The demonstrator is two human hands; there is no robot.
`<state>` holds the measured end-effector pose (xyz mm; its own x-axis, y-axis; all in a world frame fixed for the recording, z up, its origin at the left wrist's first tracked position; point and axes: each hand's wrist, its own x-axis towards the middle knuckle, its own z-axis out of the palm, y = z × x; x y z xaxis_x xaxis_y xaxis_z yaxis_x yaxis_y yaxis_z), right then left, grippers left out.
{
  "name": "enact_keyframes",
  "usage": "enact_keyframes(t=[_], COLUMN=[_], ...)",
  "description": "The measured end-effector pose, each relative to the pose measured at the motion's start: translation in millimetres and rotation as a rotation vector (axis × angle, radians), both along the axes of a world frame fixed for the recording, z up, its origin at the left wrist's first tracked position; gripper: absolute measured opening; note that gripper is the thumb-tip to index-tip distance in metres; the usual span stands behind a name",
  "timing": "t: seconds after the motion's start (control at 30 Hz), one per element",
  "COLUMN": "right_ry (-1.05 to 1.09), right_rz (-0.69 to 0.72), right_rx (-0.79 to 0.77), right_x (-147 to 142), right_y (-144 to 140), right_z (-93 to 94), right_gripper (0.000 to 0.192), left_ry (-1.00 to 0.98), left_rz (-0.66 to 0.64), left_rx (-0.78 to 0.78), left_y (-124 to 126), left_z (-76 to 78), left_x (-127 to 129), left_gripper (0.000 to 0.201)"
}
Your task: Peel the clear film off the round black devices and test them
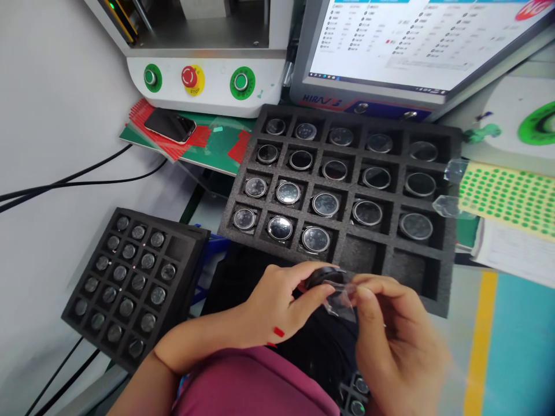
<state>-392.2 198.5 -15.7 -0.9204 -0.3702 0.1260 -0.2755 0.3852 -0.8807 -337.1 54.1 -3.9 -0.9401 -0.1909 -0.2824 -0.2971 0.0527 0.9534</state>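
Note:
Just in front of a black foam tray (448, 254), my left hand (277, 303) grips a black round watch case (324, 276) between thumb and fingers. A piece of clear plastic film (341, 305) hangs at the case's right side. My right hand (392, 332) is closed on the film's right edge in a pinch, with its other fingers curled. Round watch cases, such as one watch case (315, 238), lie singly in the tray's square pockets. Two front pockets at the right hold none. A small red mark (278, 332) shows on my left hand.
A second foam tray (176, 248) of round cases stands lower left. Behind are a machine panel with a red stop button (189, 77), a phone (170, 125) and a monitor (377, 52). A green-dot sticker sheet (509, 196) lies right. Black cables (82, 184) run left.

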Motion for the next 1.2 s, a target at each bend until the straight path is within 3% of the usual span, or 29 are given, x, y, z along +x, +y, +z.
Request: enact_keyframes(t=[0.17,0.3,0.57,0.67,0.8,0.93,1.1,1.2], right_ry=[-0.157,-0.234,-0.377,-0.418,-0.332,-0.169,-0.157,-0.056], right_rz=[-0.077,-0.048,-0.024,-0.001,0.057,0.112,0.144,0.111], right_rx=[-0.085,-0.185,-0.282,-0.277,-0.240,-0.183,-0.224,-0.182], right_x=[-0.8,-6.2,-12.1,-15.6,-20.7,-23.9,-25.3,-19.5], right_y=[-4.0,-6.1,1.3,4.8,9.8,14.1,12.4,12.8], right_z=[0.5,0.5,3.2,3.4,5.7,5.2,-3.1,-3.4], right_gripper=[0.009,0.021,0.016,0.017,0.014,0.010,0.022,0.025], left_ry=[-0.031,-0.063,-0.093,-0.124,-0.165,-0.171,-0.137,-0.076], left_rz=[0.061,0.049,0.037,0.044,0.037,0.006,0.028,0.068], left_rx=[0.013,0.046,0.044,0.135,0.227,0.179,0.137,0.231], left_y=[0.9,2.9,4.4,4.6,4.1,3.8,7.0,9.6], left_z=[-4.2,-8.2,-3.5,-3.8,-3.1,-0.9,-1.8,-3.6], left_x=[2.1,1.7,-4.7,-6.6,-7.8,-9.4,-11.2,-14.8], left_gripper=[0.035,0.034,0.035,0.033,0.022,0.014,0.019,0.032])
